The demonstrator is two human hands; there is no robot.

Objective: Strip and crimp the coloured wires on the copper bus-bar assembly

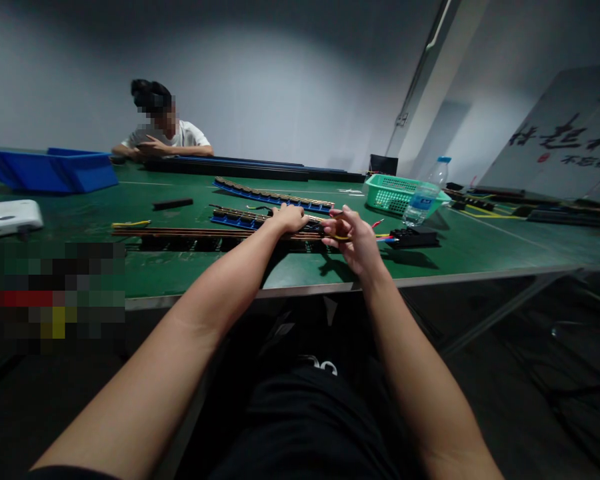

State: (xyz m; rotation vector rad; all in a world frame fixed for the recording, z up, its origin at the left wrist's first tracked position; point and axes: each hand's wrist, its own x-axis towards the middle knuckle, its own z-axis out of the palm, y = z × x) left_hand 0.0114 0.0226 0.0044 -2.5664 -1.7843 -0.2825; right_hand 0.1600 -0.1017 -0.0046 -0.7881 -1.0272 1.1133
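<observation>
In front of me lies a long dark rail with copper-coloured strips [190, 233], near the table's front edge. My left hand [290, 219] is closed over the rail toward its right part; its fingertips are partly hidden. Just to the right, my right hand [354, 239] has bent fingers pinched around a yellow wire [337, 237] at the rail's end. Red, blue and yellow wires lead on to a black connector block [413, 237]. Behind my left hand are a short blue-based strip [235, 218] and a longer blue-based strip [275, 196].
A green basket [380, 195] and a water bottle [423, 200] stand to the right. At left are a blue bin [80, 175], a white device [10, 217] and a black bar [173, 203]. Dark rails [250, 168] lie before a seated person [187, 133] across the table.
</observation>
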